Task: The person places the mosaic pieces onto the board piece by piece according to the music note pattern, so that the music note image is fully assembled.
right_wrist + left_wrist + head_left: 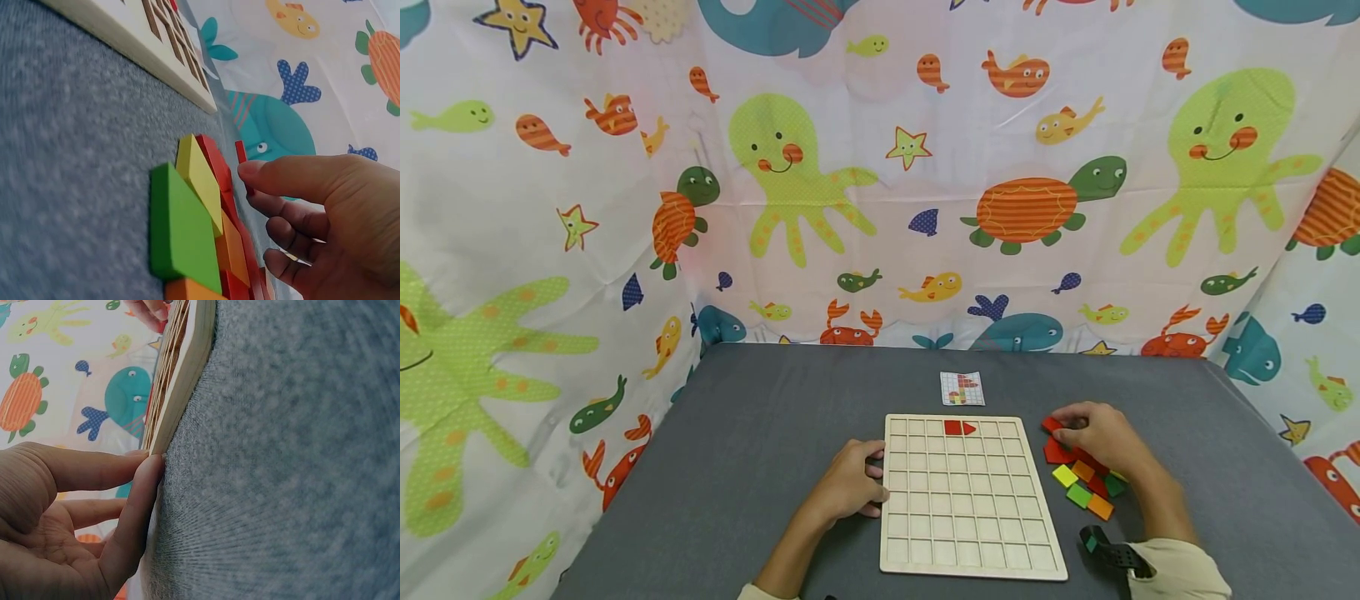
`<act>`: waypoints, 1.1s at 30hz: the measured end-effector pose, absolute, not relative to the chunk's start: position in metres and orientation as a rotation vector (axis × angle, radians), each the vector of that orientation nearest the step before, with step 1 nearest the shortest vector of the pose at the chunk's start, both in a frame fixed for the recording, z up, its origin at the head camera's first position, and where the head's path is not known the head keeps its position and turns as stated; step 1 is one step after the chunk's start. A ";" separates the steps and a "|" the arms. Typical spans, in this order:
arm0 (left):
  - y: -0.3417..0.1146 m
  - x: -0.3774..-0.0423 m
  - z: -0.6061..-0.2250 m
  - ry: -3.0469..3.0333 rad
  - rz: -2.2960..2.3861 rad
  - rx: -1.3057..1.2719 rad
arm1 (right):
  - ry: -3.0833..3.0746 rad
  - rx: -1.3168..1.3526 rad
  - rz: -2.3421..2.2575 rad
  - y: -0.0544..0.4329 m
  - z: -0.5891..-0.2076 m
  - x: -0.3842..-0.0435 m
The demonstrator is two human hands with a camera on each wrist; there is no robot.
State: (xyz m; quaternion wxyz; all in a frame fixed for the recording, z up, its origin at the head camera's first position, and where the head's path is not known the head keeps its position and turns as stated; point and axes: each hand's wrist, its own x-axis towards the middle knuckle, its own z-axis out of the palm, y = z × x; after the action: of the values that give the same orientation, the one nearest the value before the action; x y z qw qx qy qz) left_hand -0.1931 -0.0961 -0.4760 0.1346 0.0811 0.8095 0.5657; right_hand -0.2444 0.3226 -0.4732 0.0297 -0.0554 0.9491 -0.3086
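Note:
A pale wooden grid board (970, 500) lies on the grey cloth, with a red square (952, 427) and a red triangle (969, 428) in its top row. At the board's left edge is my left hand (848, 483); in the left wrist view its thumb and a finger (140, 497) pinch the rim. Over a pile of coloured blocks to the right, my right hand (1101, 435) pinches a thin red block (241, 152) between thumb and finger, raised above the others. Its full shape is hidden by the fingertips.
Green (181, 228), yellow (199, 175), orange (1101, 507) and red blocks lie close together right of the board. Behind the board is a small printed pattern card (962, 389). A curtain (880, 200) with sea animals hangs around the table's back and sides.

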 end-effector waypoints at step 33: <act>-0.096 -0.193 -0.475 2.338 1.654 0.235 | 2.956 -0.415 -1.104 0.265 -0.458 -0.244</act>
State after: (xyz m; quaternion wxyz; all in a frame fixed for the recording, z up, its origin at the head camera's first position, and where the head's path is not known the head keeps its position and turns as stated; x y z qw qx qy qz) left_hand -0.1926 -0.0956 -0.4751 0.1335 0.0809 0.8064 0.5703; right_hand -0.2442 0.2651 -0.4577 -0.0204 -0.1305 0.9286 -0.3468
